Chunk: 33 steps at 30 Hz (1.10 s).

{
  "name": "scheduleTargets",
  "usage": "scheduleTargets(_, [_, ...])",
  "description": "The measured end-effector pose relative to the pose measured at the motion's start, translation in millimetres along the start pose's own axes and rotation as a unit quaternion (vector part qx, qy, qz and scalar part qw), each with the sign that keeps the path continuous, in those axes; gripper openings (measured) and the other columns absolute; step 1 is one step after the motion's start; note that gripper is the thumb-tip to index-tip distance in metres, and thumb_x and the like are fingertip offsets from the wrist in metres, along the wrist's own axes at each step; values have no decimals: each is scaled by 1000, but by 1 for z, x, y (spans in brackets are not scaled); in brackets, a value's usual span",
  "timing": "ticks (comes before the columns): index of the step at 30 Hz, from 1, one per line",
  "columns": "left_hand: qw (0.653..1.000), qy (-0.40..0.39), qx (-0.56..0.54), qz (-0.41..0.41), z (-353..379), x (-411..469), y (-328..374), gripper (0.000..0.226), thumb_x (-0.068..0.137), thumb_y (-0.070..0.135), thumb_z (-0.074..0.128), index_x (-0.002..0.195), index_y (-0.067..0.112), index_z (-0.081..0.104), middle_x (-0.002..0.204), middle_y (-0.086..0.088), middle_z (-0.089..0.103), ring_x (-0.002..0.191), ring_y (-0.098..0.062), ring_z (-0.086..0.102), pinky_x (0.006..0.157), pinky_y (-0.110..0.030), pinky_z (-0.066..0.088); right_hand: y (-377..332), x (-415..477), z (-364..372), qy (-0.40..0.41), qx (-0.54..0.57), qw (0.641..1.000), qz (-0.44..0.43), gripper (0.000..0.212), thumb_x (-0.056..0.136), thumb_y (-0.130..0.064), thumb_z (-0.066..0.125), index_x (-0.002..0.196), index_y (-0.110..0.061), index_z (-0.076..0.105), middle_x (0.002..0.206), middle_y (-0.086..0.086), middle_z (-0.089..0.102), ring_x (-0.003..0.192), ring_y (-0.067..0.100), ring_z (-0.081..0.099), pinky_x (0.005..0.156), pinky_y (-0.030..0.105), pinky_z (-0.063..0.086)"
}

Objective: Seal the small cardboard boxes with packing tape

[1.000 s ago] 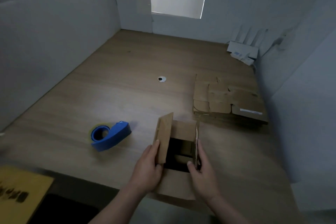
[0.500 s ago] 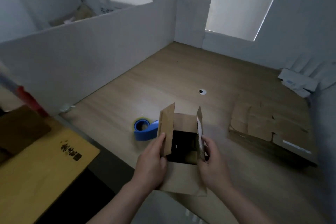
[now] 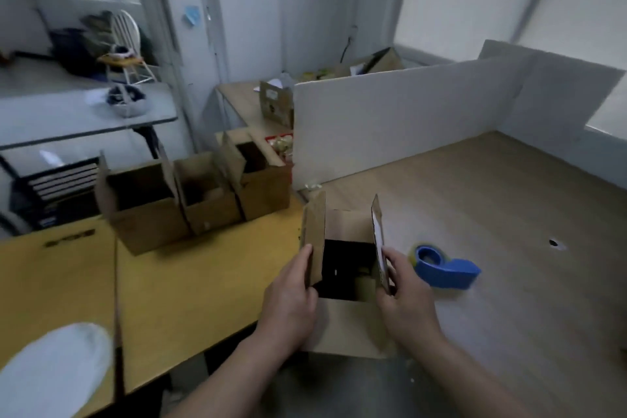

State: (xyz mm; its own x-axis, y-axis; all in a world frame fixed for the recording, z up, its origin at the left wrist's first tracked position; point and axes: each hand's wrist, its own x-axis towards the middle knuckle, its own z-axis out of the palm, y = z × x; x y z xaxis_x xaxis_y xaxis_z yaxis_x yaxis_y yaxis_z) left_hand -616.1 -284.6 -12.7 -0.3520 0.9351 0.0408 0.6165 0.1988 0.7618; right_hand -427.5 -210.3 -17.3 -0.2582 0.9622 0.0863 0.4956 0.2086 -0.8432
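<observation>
Head view showed your left hand (image 3: 288, 302) and right hand (image 3: 405, 302) each pinching an upright side flap of the small brown cardboard box (image 3: 346, 326). The box stood at the near edge of the pale wood-grain tabletop (image 3: 509, 214), top open and near flap folded out towards you. Whether it rested on the surface could not be confirmed. The blue plastic tape dispenser (image 3: 444, 266) lay on the tabletop just beside your right hand, untouched. Assessment: the box was probably light, its thin board stiff across each panel but liable to crease at the folds. You would do better to hold it by the walls below the flaps, then press the flaps flat for taping.
</observation>
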Motion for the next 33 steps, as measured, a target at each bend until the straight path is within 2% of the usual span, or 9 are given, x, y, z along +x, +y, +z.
scheduleTargets(4, [995, 78, 6, -67, -63, -24, -59, 68, 97, 12, 51, 157, 30, 25, 155, 8, 40, 140, -13, 40, 116, -37, 37, -50, 3, 81, -103, -1, 994, -40, 60, 90, -30, 72, 144, -30, 46, 135, -12, 59, 124, 9, 55, 101, 40, 53])
scheduleTargets(7, [985, 123, 11, -121, -100, -41, -94, 68, 96, 12, 51, 156, 30, 25, 153, 8, 43, 137, -12, 43, 114, -38, 40, -81, 4, 132, -168, 3, 984, -63, 61, 89, -32, 71, 144, -36, 44, 132, -22, 54, 125, 4, 50, 103, 40, 52])
scheduleTargets(11, [967, 177, 5, -183, -137, -54, -123, 68, 95, 8, 46, 156, 29, 26, 149, 7, 48, 133, -15, 47, 111, -34, 42, -108, 13, 189, -232, -4, 968, -91, 63, 91, -27, 69, 146, -38, 41, 134, -18, 56, 122, 1, 49, 99, 26, 48])
scheduleTargets(14, [949, 213, 6, -234, -156, -61, -137, 68, 95, 6, 44, 156, 30, 26, 142, 4, 54, 123, -19, 54, 101, -31, 46, -123, 21, 225, -290, 2, 952, -101, 62, 93, -21, 67, 146, -39, 39, 130, -18, 57, 113, -4, 48, 84, 13, 45])
scheduleTargets(17, [928, 249, 1, -278, -173, -67, -152, 68, 94, 6, 43, 154, 33, 27, 125, 3, 64, 105, -19, 59, 90, -32, 49, -140, 28, 254, -336, 4, 934, -124, 61, 94, -22, 66, 145, -39, 39, 126, -20, 55, 112, 1, 49, 87, 19, 46])
scheduleTargets(21, [899, 288, -7, -330, -191, -75, -175, 68, 93, 5, 44, 153, 31, 30, 112, 4, 65, 97, -19, 60, 86, -35, 49, -160, 30, 295, -371, -25, 916, -152, 63, 93, -21, 64, 146, -41, 36, 132, -15, 56, 118, 8, 53, 95, 34, 52])
scheduleTargets(23, [888, 303, -9, -345, -201, -79, -186, 68, 92, 4, 44, 153, 30, 31, 111, 4, 66, 94, -19, 61, 85, -36, 50, -169, 29, 314, -388, -53, 905, -166, 65, 92, -22, 63, 145, -45, 33, 134, -11, 59, 120, 15, 56, 93, 38, 54])
scheduleTargets(29, [875, 320, -13, -364, -251, -69, -251, 69, 90, 2, 44, 152, 31, 32, 104, -2, 68, 90, -24, 63, 81, -39, 52, -205, 36, 386, -419, -109, 875, -216, 68, 88, -13, 58, 148, -34, 34, 137, -5, 54, 124, 20, 48, 96, 36, 45])
scheduleTargets(33, [881, 308, -10, -358, -296, -43, -308, 69, 90, -1, 43, 151, 29, 33, 98, -5, 68, 84, -27, 62, 74, -35, 49, -230, 46, 445, -412, -109, 881, -206, 70, 87, -10, 58, 150, -30, 35, 149, -10, 46, 135, 18, 43, 106, 31, 40])
